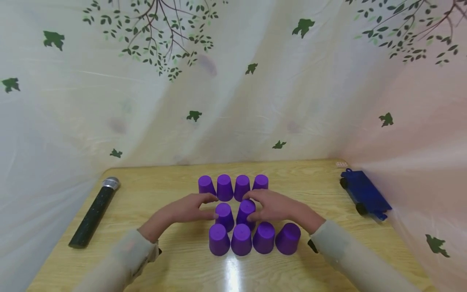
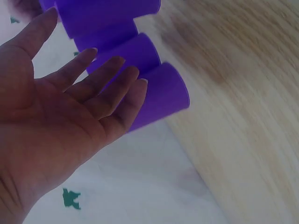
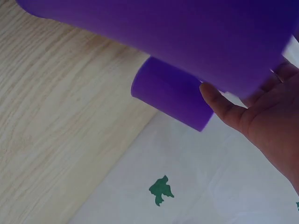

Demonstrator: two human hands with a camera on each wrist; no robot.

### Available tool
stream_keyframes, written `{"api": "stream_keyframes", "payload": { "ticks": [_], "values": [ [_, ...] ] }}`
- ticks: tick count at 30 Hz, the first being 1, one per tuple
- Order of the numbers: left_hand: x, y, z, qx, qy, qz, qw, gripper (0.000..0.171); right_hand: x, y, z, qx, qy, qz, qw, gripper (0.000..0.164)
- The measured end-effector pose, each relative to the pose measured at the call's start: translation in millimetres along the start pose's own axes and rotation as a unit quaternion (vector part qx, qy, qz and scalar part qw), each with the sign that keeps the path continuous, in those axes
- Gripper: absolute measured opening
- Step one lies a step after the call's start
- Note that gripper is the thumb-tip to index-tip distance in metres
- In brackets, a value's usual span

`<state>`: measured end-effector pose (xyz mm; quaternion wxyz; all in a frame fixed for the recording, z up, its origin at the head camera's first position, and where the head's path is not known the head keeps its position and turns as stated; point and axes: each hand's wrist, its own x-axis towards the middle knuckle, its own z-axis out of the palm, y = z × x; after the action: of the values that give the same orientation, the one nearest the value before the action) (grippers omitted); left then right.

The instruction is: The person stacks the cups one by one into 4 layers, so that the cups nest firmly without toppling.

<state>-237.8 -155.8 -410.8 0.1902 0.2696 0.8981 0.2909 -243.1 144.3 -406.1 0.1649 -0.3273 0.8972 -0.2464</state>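
Observation:
Purple cups stand upside down in three rows on the wooden table. Two cups make up the middle row. Around the right one, a purple cup point(image 1: 245, 214), my right hand point(image 1: 273, 205) curls with fingers on the far side and thumb on the near side. My left hand point(image 1: 189, 209) is beside the left middle cup point(image 1: 224, 217), thumb tip at its side and fingers loosely extended. The left wrist view shows that palm point(image 2: 65, 130) with relaxed fingers. In the right wrist view, a near cup point(image 3: 187, 37) hides much of the right hand point(image 3: 271, 123).
Several cups form a back row point(image 1: 224, 188) and a front row point(image 1: 241, 240). A black microphone point(image 1: 93, 215) lies at the table's left, and a blue toy vehicle point(image 1: 365, 192) at its right. A leaf-patterned curtain point(image 1: 226, 134) hangs behind the table point(image 1: 164, 267).

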Motion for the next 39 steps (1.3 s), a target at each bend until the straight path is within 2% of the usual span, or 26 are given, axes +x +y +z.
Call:
{"api": "stream_keyframes", "payload": {
  "ticks": [6, 12, 19, 28, 34, 39],
  "values": [
    [7.5, 5.3, 5.3, 0.003, -0.005, 0.021, 0.9998, 0.058, -6.0, 2.1, -10.1, 0.004, 0.016, -0.012, 1.000, 0.050],
    [13.1, 8.5, 8.7, 0.004, -0.013, 0.014, 0.9998, 0.056, -9.2, 3.2, -21.3, 0.014, 0.028, -0.025, 0.999, 0.043],
    [16.2, 12.2, 13.6, 0.001, -0.015, 0.024, 0.9996, 0.051, -15.1, -2.1, -35.5, 0.014, 0.045, -0.041, 0.998, 0.041],
    [20.0, 15.8, 15.3, 0.011, -0.016, 0.010, 0.9998, 0.054, -21.5, -5.9, -49.9, 0.013, 0.060, -0.018, 0.998, 0.046],
    [22.5, 17.3, 11.2, 0.019, -0.018, 0.010, 0.9996, 0.057, -18.2, -5.7, -58.4, -0.005, 0.077, -0.021, 0.997, 0.047],
    [23.7, 13.3, 9.9, 0.015, -0.023, 0.010, 0.9996, 0.053, -15.2, -3.7, -64.9, -0.019, 0.093, -0.007, 0.995, 0.055]
  ]
}}
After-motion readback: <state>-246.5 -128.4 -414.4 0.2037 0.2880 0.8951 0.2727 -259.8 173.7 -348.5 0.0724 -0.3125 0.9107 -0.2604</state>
